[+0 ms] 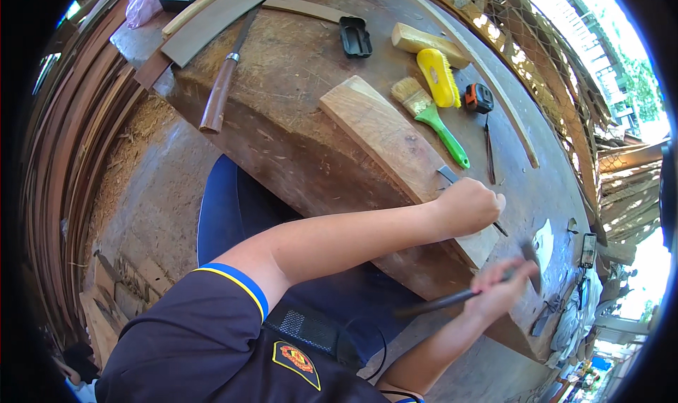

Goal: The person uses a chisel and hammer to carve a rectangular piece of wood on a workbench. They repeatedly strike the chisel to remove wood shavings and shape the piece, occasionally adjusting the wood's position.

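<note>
My left hand (467, 206) is closed in a fist around a chisel. The chisel's flat grey blade (447, 173) sticks out on the far side of the fist, over a wooden board (381, 129) lying on the workbench. A thin dark end shows past the other side of the fist. To the right and nearer me, my right hand (496, 290) grips a hammer (446, 302) by its dark handle, close to the head. The hammer is slightly blurred, and its head stands over the bench just beyond the board's near end.
On the workbench (296, 85) lie a green-handled paintbrush (431, 120), a yellow brush (438, 76), a tape measure (479, 98), a wooden block (429, 44), a black tray (354, 37) and a wooden-handled tool (220, 96). Stacked planks (63, 163) line the left; wire mesh stands behind.
</note>
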Motion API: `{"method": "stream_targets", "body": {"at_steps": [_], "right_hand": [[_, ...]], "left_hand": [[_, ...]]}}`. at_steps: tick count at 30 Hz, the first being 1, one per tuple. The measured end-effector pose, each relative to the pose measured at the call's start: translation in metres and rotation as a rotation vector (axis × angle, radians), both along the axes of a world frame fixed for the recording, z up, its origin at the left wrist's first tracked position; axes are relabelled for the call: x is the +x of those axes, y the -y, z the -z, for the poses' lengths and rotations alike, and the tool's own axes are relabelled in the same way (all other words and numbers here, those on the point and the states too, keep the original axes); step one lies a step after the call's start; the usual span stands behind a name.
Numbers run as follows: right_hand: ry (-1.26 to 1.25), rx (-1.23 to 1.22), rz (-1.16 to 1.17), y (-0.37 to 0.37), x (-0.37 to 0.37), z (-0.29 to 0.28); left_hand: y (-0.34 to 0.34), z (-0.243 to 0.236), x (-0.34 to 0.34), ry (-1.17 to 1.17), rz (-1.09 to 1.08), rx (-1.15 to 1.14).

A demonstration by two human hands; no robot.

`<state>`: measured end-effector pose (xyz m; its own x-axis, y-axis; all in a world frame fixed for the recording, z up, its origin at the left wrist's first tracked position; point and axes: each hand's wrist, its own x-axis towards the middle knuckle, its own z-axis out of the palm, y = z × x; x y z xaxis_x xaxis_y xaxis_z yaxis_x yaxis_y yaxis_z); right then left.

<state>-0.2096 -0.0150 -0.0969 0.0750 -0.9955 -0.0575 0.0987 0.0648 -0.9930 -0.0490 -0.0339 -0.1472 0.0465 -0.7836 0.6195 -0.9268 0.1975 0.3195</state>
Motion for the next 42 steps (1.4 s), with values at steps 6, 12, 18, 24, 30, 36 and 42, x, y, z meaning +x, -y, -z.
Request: {"method": "stream_targets", "body": {"at_steps": [6,12,18,24,30,36,42], "right_hand": [[0.094,0.027,0.100,-0.002,0.008,0.003],[-0.088,0.065,-0.118,-0.005,0.023,0.001],[0.162,-0.056,0.087,0.006,0.020,-0.007],[-0.100,0.055,-0.289,-0.011,0.051,-0.004],[0.096,0.044,-0.115,0.000,0.044,-0.003],[0.025,0.035,-0.334,-0.007,0.055,-0.001],[0.109,0.019,-0.183,0.003,0.044,0.028]], "left_hand": [[-0.003,-0.003,0.018,-0.037,-0.031,-0.030],[-0.005,0.007,0.028,0.049,-0.079,0.014],[-0.013,-0.003,0.038,-0.018,-0.069,-0.021],[-0.018,0.000,0.054,-0.042,-0.090,-0.025],[-0.022,0.001,0.053,0.024,-0.097,0.005],[-0.035,-0.005,0.073,-0.017,-0.163,0.010],[-0.048,0.006,0.026,0.045,-0.142,-0.022]]}}
